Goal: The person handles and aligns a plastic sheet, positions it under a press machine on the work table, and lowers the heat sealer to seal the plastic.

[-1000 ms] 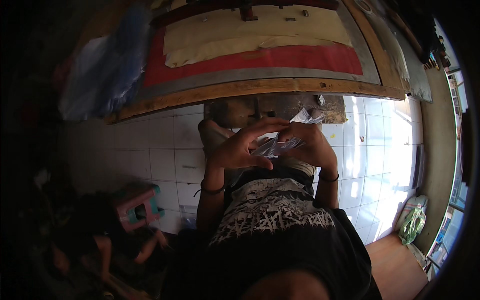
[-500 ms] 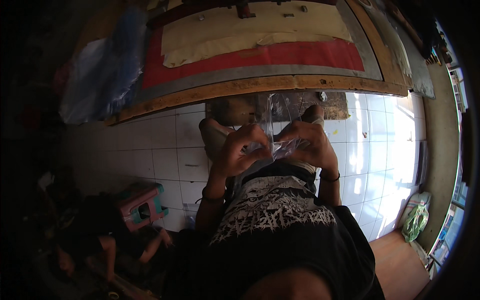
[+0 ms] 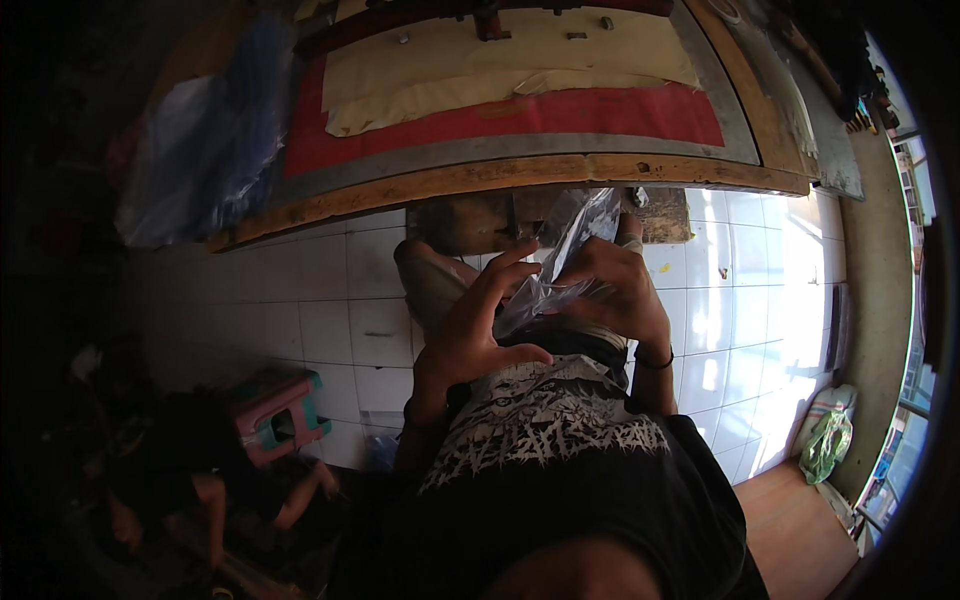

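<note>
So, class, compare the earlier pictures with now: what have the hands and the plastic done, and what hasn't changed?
Since half a second ago, the left hand has spread its thumb and fingers from a pinch; whether a fingertip still touches the clear plastic film is unclear. The film's far end has swung rightward. Unchanged: the right hand holding the film, the red sheet, the pink-and-green stool.
</note>
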Demonstrator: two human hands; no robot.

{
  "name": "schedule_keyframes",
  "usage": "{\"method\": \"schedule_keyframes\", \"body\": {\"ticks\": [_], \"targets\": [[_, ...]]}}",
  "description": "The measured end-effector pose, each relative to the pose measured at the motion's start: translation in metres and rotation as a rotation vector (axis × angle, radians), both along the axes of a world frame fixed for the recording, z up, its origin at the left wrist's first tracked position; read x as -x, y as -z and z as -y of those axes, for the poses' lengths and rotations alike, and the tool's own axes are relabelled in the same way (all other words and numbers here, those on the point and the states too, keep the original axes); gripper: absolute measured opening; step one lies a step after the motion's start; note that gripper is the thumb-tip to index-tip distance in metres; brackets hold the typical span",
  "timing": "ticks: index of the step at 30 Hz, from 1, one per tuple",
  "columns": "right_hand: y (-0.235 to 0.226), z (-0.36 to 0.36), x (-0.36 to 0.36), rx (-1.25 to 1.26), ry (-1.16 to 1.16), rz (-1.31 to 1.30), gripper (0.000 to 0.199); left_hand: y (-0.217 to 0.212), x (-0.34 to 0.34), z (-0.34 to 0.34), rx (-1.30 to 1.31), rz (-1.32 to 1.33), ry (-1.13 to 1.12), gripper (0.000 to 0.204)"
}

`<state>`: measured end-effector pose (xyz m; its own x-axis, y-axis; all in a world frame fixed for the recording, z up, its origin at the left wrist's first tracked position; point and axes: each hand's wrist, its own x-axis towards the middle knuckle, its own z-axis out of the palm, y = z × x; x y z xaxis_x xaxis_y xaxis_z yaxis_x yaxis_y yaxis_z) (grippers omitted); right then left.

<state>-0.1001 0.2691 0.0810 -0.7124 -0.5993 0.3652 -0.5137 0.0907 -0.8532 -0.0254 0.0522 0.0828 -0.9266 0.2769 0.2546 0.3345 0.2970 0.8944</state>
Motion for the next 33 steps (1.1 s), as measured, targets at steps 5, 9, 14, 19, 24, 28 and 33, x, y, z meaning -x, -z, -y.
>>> {"method": "schedule_keyframes", "body": {"ticks": [5, 9, 14, 19, 24, 28, 33], "targets": [[-0.004, 0.009, -0.007, -0.027, 0.033, -0.081, 0.029, 0.015, -0.006, -0.016, -0.062, 0.025, -0.149, 0.06], [-0.01, 0.007, -0.008, -0.124, -0.031, -0.084, 0.024, 0.003, -0.004, -0.007, 0.074, -0.046, -0.121, 0.055], [-0.011, 0.007, -0.012, -0.157, -0.076, -0.057, 0.021, 0.007, -0.003, -0.002, 0.038, -0.062, -0.073, 0.054], [-0.011, 0.009, -0.013, -0.147, -0.048, -0.108, 0.015, 0.002, -0.004, -0.001, 0.086, -0.053, -0.059, 0.047], [-0.007, 0.013, -0.015, -0.138, -0.079, -0.12, 0.015, -0.005, 0.0, 0.002, 0.059, -0.007, -0.002, 0.047], [-0.009, 0.015, -0.017, -0.148, -0.119, -0.108, 0.016, -0.001, 0.008, 0.013, -0.037, 0.057, 0.108, 0.048], [0.0, 0.014, -0.015, -0.098, -0.161, -0.047, 0.017, 0.005, 0.019, 0.022, 0.045, 0.089, 0.198, 0.043]]}}
